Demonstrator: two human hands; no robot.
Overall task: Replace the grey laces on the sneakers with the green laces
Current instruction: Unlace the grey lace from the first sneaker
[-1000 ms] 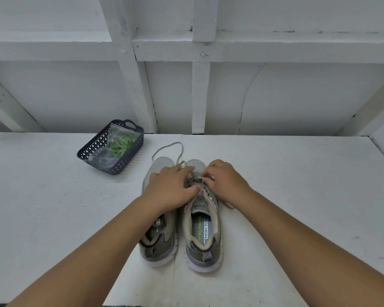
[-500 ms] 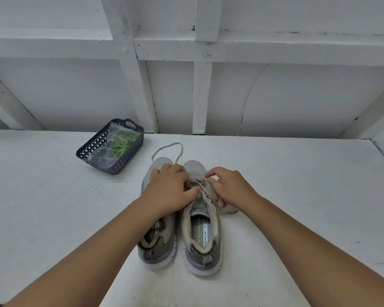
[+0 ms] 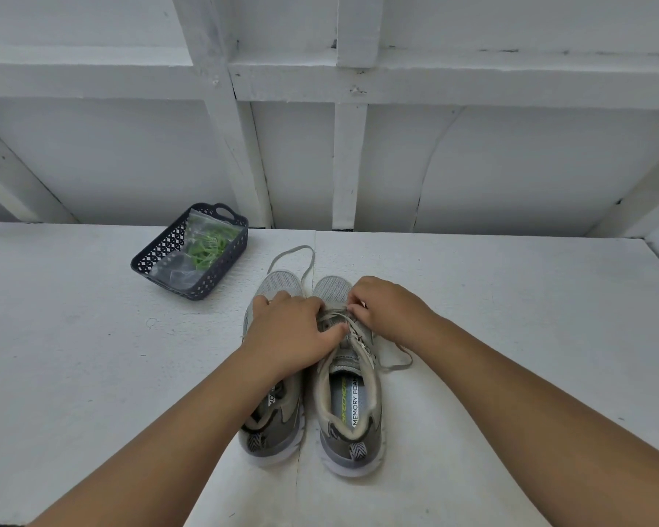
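Grey flat lace [image 3: 349,324] looks limp and slack; right hand [image 3: 385,311] pinches it near the far eyelets, while left hand [image 3: 290,329] presses the grey mesh sneaker [image 3: 349,397] steady.

Left hand [image 3: 288,330]: centre frame, palm down, fingers spread, thumb extended rightward. Right hand [image 3: 387,311]: just right, fingers curled, apparently pinching. Both forearms enter from bottom corners.

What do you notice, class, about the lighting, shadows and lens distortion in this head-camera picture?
Head view: soft, even light, with only faint shadows beside the sneakers; wide-angle bending curves the wall beams and stretches the forearms; the clear bag in the basket shows mild sheen.
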